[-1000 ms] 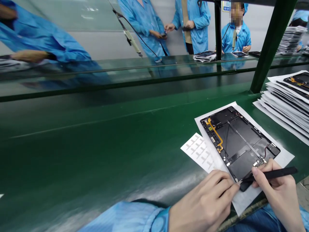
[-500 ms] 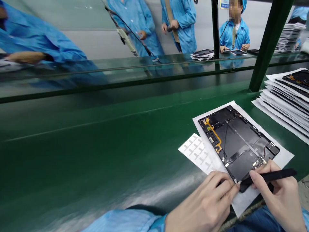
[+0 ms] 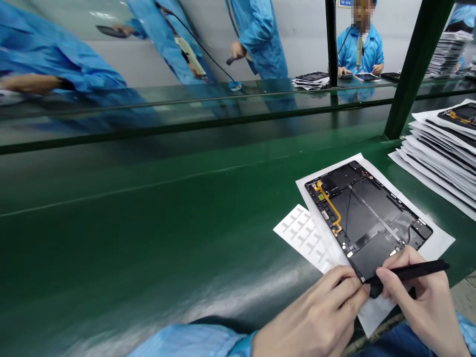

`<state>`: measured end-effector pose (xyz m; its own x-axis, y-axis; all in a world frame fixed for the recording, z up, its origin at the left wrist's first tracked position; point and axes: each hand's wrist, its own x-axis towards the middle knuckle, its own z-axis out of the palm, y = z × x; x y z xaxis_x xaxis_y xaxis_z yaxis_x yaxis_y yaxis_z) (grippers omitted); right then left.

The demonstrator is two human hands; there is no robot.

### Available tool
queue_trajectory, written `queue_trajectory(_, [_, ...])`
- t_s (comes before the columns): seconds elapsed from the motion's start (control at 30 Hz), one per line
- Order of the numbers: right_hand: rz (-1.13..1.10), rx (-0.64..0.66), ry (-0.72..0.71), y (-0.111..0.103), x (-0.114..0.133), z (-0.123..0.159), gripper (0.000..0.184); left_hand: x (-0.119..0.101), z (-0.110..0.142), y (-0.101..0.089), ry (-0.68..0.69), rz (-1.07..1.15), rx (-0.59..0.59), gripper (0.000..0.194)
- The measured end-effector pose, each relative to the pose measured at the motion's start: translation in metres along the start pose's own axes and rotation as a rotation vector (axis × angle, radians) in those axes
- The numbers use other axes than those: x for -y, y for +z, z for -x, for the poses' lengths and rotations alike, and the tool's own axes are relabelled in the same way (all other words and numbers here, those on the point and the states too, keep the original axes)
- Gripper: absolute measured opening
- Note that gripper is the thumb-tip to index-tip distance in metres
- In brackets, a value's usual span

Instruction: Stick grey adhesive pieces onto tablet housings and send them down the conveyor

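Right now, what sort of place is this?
Probably an electronics assembly or repair line: an opened tablet-like device lies on white paper on a green bench, another device tops a stack of white sheets nearby, and people in blue coats are beyond.

left hand (image 3: 316, 312): at near corner of opened tablet (image 3: 362, 225); right hand (image 3: 418, 285): pinching black tool (image 3: 420, 270), tip by left hand; marked white sheet (image 3: 302, 234): beyond left hand

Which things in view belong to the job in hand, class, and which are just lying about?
In the job: open device; black tool in the right hand; left hand at the device's near corner; white paper under the device; probably the marked sheet beside it.

Apparently lying about: layered stack at right; smaller pile on the far bench.
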<state>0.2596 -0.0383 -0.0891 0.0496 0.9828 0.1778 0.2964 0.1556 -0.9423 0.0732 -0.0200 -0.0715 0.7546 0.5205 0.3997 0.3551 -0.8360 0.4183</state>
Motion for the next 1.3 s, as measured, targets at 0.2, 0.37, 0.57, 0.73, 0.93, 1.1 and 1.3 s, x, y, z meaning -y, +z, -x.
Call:
queue_trajectory(0.2, [0.03, -0.024, -0.043, 0.0, 0.0, -0.001, 0.028, -0.001, -0.001, 0.001, -0.002, 0.009, 0.005, 0.03])
queue_trajectory(0.37, [-0.032, -0.055, 0.022, -0.001, -0.003, 0.001, 0.028, 0.003, 0.002, 0.006, -0.01, 0.083, -0.067, 0.03])
queue_trajectory(0.57, [0.021, -0.046, 0.068, -0.003, -0.007, 0.002, 0.035, 0.007, 0.004, 0.007, -0.099, -0.061, -0.115, 0.033])
queue_trajectory(0.73, [0.034, -0.023, 0.09, -0.002, -0.007, 0.001, 0.035, 0.006, 0.005, 0.006, -0.097, -0.099, -0.074, 0.035])
queue_trajectory(0.93, [0.063, -0.014, 0.056, -0.002, -0.009, 0.001, 0.034, 0.009, 0.003, 0.008, -0.028, -0.122, -0.073, 0.029])
queue_trajectory(1.1, [0.049, -0.069, -0.088, 0.001, -0.009, 0.005, 0.029, 0.01, -0.002, 0.005, 0.031, -0.109, -0.045, 0.026])
queue_trajectory(1.3, [0.096, -0.06, -0.141, 0.001, -0.011, 0.006, 0.026, 0.012, -0.003, 0.004, 0.029, -0.116, -0.033, 0.027])
